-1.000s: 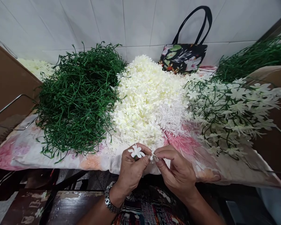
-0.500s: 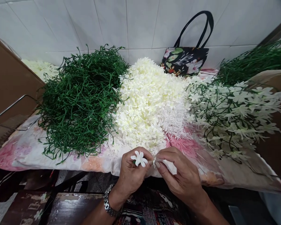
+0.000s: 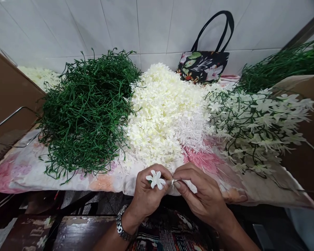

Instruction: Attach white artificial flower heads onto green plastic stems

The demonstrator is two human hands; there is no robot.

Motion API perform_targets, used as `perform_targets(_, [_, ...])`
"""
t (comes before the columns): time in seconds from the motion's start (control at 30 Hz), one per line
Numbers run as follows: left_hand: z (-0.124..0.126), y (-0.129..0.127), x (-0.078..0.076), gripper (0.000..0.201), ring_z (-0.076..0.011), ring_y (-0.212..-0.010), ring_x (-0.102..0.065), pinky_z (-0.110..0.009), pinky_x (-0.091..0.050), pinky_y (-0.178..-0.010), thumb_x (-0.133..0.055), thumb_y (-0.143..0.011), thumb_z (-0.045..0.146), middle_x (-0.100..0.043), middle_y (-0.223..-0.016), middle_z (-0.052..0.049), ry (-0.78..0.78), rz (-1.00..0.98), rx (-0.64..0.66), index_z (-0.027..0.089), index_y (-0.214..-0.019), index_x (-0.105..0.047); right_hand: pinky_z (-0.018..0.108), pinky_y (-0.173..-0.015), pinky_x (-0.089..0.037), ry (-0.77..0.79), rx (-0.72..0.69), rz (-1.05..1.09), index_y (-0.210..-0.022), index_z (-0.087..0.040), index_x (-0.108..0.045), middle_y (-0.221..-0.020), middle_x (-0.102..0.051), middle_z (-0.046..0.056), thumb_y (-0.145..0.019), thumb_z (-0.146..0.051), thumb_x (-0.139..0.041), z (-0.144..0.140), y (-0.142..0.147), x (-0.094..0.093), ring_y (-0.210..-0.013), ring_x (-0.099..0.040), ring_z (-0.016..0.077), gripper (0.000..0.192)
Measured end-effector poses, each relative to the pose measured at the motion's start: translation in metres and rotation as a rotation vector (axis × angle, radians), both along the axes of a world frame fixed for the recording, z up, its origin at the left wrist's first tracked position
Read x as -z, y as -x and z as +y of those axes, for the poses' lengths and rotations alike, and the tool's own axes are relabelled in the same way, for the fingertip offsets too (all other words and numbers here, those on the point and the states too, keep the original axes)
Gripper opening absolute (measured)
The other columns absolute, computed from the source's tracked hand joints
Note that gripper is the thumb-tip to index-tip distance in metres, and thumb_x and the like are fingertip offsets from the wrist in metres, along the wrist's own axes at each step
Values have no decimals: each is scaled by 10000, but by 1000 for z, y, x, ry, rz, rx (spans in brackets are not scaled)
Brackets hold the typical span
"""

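My left hand [image 3: 150, 188] is closed, and a white artificial flower [image 3: 156, 179] pokes out of its curled fingers; the rest of what it grips is hidden. My right hand [image 3: 201, 186] pinches a small white piece [image 3: 173, 182] with thumb and fingertips, right against the left fingertips. I cannot make out exactly what that piece is. Beyond the hands lies a heap of cream-white flower heads [image 3: 157, 115], with thin white stamen-like pieces [image 3: 193, 130] at its right. A big tangle of green plastic stems [image 3: 86, 115] is on the left.
Finished-looking white flower sprays [image 3: 259, 122] lie to the right, beside a cardboard box [image 3: 311, 129]. A black floral bag [image 3: 202, 66] leans on the tiled wall [image 3: 115, 31]. Another cardboard box [image 3: 10, 94] with a metal wire frame [image 3: 7, 120] stands left. Flowered cloth [image 3: 65, 183] covers the table.
Both hands stay almost in place; my right fingertips have shifted slightly and press closer to the left ones. The camera view has moved a little, so the surroundings sit slightly further left.
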State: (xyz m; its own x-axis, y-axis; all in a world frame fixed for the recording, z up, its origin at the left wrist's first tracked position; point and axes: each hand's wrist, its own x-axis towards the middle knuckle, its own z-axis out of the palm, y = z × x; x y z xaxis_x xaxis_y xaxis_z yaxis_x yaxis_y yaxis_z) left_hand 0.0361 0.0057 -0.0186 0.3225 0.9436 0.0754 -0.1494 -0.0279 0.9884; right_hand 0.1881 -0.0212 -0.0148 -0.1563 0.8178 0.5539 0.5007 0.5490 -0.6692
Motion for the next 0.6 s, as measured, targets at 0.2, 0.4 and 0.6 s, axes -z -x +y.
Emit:
perform_targets(0.2, [-2, -9, 8, 175, -115, -537, -442, -230, -370, -524, -665, -725, 311, -533, -587, 7, 126, -34, -106, 159, -654, -614, 234, -569, -488, 8, 30, -14, -941, -177, -562, -748, -605, 32, -841, -147, -564, -2, 3, 0, -668, -577, 134, 105])
perform_targets(0.4, [-1, -8, 9, 199, -86, -489, -322, -224, -284, -486, -634, -761, 351, -424, -547, 41, 302, -137, 28, 160, -792, -678, 212, -523, -454, 30, 121, 15, -847, -191, -570, -666, -587, -3, -854, -111, -534, 2, -3, 4, -590, -555, 108, 88])
perform_targets(0.6, [2, -3, 7, 328, -101, -547, -362, -228, -287, -500, -628, -755, 437, -452, -611, 10, 462, -190, 148, 137, -873, -689, 225, -538, -469, 61, 156, 37, -831, -198, -586, -677, -612, 3, -854, -138, -542, 1, -10, 4, -597, -581, 119, 78])
